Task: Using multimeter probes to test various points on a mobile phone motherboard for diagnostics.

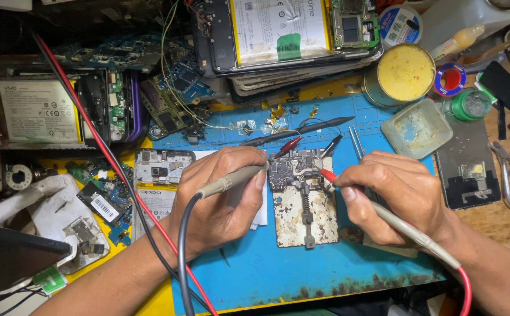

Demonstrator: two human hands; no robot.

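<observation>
Left hand (220,196) grips the grey probe (231,180), right hand (392,196) the red probe (328,175); between them, the clamped circuit board (294,169) looks light, stiff, fragile: handle by edges.

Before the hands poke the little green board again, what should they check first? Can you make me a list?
1. Circuit board clamped in the metal holder: ok.
2. Left hand has a firm grip on the black-wired probe: ok.
3. Right hand holds the red-tipped probe: ok.
4. Red tip touching the right spot: cannot tell, too small.
5. Clip leads clear of the probes: cannot tell.
6. Blue mat under the holder: ok.
</observation>
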